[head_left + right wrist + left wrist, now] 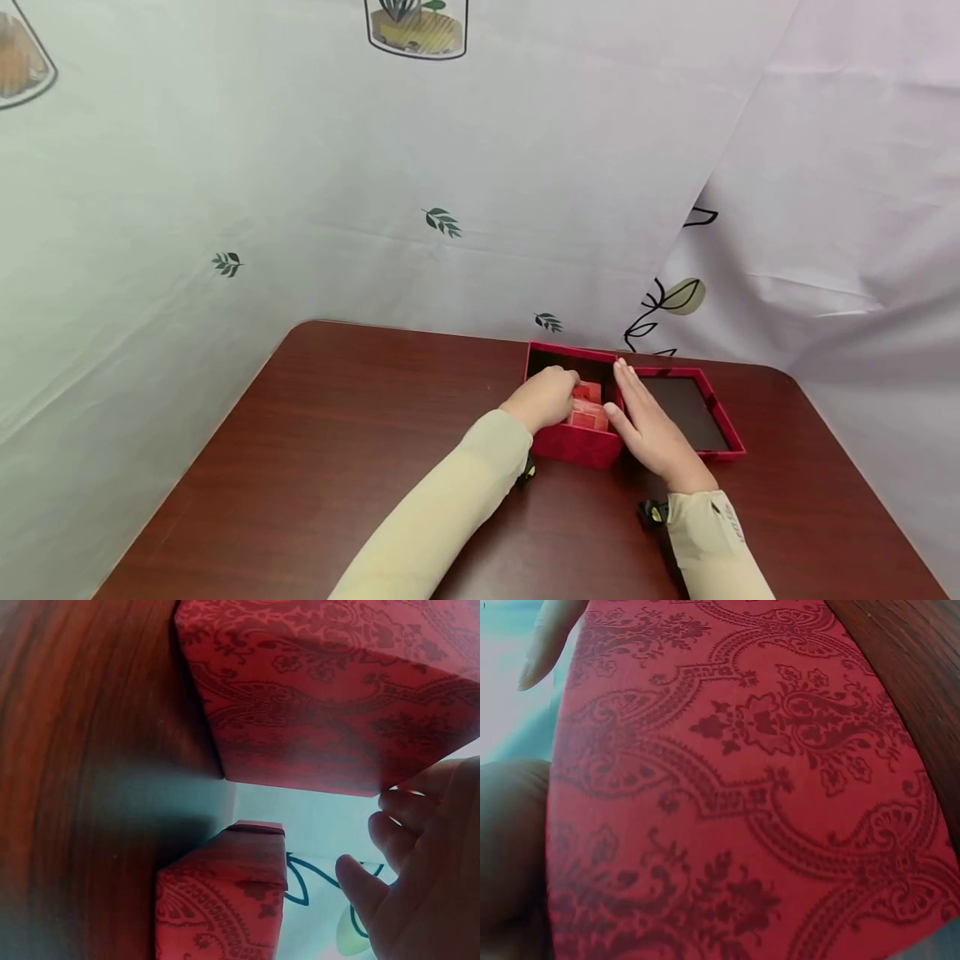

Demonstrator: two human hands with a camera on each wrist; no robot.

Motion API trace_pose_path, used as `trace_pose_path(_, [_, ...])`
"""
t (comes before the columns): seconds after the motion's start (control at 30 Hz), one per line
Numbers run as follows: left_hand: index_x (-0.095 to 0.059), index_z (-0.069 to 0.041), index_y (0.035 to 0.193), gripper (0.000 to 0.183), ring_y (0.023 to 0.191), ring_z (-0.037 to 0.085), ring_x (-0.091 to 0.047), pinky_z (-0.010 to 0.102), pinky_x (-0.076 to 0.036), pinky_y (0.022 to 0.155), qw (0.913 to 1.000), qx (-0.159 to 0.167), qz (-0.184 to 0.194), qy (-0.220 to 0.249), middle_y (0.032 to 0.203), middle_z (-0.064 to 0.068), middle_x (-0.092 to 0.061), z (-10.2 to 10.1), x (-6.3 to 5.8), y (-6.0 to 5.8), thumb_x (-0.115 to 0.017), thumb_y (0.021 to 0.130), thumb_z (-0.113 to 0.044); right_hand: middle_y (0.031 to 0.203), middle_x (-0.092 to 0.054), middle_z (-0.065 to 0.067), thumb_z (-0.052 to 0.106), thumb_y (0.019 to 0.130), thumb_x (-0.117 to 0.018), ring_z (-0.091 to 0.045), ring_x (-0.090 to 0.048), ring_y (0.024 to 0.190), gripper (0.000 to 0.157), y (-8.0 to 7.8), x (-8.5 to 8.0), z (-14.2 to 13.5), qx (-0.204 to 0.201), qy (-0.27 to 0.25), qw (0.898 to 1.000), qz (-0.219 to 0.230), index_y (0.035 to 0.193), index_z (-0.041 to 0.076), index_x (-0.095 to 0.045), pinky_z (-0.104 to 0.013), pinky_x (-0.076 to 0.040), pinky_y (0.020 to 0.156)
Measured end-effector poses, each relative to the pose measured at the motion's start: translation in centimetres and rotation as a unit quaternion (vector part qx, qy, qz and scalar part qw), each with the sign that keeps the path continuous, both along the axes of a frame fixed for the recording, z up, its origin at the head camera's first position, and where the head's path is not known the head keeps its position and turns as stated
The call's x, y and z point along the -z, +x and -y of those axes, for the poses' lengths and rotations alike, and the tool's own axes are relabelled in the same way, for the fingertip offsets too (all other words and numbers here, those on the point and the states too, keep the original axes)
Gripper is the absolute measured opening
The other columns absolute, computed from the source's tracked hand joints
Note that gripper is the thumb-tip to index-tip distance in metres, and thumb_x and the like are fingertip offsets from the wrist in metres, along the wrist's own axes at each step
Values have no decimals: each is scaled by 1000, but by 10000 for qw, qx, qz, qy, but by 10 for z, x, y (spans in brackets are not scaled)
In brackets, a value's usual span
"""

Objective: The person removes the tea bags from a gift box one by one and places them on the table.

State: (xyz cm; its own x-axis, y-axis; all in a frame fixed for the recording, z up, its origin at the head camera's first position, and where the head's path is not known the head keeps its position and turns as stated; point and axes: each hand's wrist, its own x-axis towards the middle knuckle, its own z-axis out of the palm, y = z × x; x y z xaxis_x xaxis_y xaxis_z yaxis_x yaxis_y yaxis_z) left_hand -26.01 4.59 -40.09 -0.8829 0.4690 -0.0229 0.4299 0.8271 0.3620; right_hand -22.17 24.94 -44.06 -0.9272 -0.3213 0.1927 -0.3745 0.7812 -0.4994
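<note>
An open red box (576,445) with a dark inside stands near the table's far edge. Red-orange packets (588,416) with pale markings lie in it. My left hand (546,395) reaches over the box's left rim, beside the packets. Its fingertips are hidden, so whether it grips a packet does not show. The box's patterned wall (742,772) fills most of the left wrist view, with part of the left hand (514,847) at the edge. My right hand (651,427) lies along the right rim, fingers straight, touching the box; its fingers also show in the right wrist view.
Right of the box lies its red-rimmed lid (722,408), dark inside facing up. The brown wooden table (360,433) extends to the left and front. A white printed cloth (337,167) hangs behind the table. Dark devices (652,513) sit at the wrists.
</note>
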Motion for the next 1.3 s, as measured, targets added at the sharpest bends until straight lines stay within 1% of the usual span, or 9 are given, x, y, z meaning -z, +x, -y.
trace_pose_path(0.1, [-70, -9, 122, 26, 90, 12, -62, 25, -53, 86, 9998, -73, 159, -120, 109, 4, -71, -2, 1, -1, -64, 97, -13, 169, -12, -15, 38, 105, -48, -35, -8, 155, 74, -1, 1, 1, -12, 9, 10000, 3, 163, 8, -14, -64, -20, 117])
trace_pose_path(0.2, [-71, -9, 117, 22, 82, 12, -58, 25, -52, 80, 9995, -171, 263, -106, 103, 4, -71, -3, 3, -2, -66, 97, -14, 169, -12, -14, 38, 105, -48, -34, -7, 155, 74, -1, 0, 2, -21, -24, 10000, 9, 163, 9, -14, -64, -20, 117])
trace_pose_path(0.47, [-72, -11, 120, 25, 87, 11, -60, 25, -54, 87, 9994, -144, 293, 124, 108, 2, -72, -2, 2, -1, -67, 96, -13, 169, -12, -14, 40, 106, -48, -33, -7, 155, 73, -1, 2, 2, -41, -88, 10000, -23, 164, 10, -14, -64, -20, 117])
trace_pose_path(0.67, [-75, -12, 108, 15, 78, 11, -58, 24, -53, 77, 9982, -143, 472, 335, 96, -1, -71, 0, 1, 1, -69, 94, -12, 169, -13, -15, 38, 106, -47, -32, -7, 155, 72, -3, 4, 1, -79, -151, 9998, -80, 163, 9, -15, -63, -19, 118])
trace_pose_path(0.87, [-71, -10, 102, 10, 75, 11, -55, 23, -50, 72, 9977, -122, 396, 528, 91, 0, -68, 2, 0, 0, -63, 96, -7, 168, -13, -16, 35, 106, -48, -33, -8, 155, 71, -4, 5, 1, -72, -133, 9998, -112, 163, 9, -15, -62, -19, 118])
trace_pose_path(0.97, [-68, -9, 98, 7, 75, 12, -55, 23, -49, 71, 9963, -156, 375, 751, 89, 2, -67, 4, -1, 1, -61, 98, -7, 168, -13, -15, 35, 106, -49, -33, -8, 155, 72, -4, 5, 1, -62, -127, 9998, -105, 163, 10, -15, -62, -19, 118])
trace_pose_path(1.1, [-68, -9, 98, 6, 78, 12, -55, 23, -50, 74, 9915, -259, 343, 1226, 90, 2, -66, 8, -1, 2, -62, 98, -9, 168, -13, -15, 36, 106, -48, -32, -7, 155, 72, -4, 6, 0, -80, -148, 9998, -64, 164, 10, -14, -62, -19, 118])
trace_pose_path(1.23, [-68, -10, 102, 5, 81, 12, -56, 23, -51, 74, 9837, -355, 240, 1746, 92, 2, -65, 13, -2, 3, -64, 99, -11, 168, -13, -15, 32, 106, -49, -32, -8, 155, 71, -5, 6, -1, -107, -197, 9997, -120, 163, 8, -15, -61, -19, 118])
trace_pose_path(1.3, [-67, -10, 104, 5, 80, 12, -56, 23, -51, 72, 9763, -455, 276, 2097, 91, 2, -65, 17, -3, 4, -64, 100, -12, 168, -13, -15, 30, 106, -50, -33, -8, 155, 70, -5, 7, -2, -113, -230, 9996, -138, 163, 8, -16, -61, -19, 119])
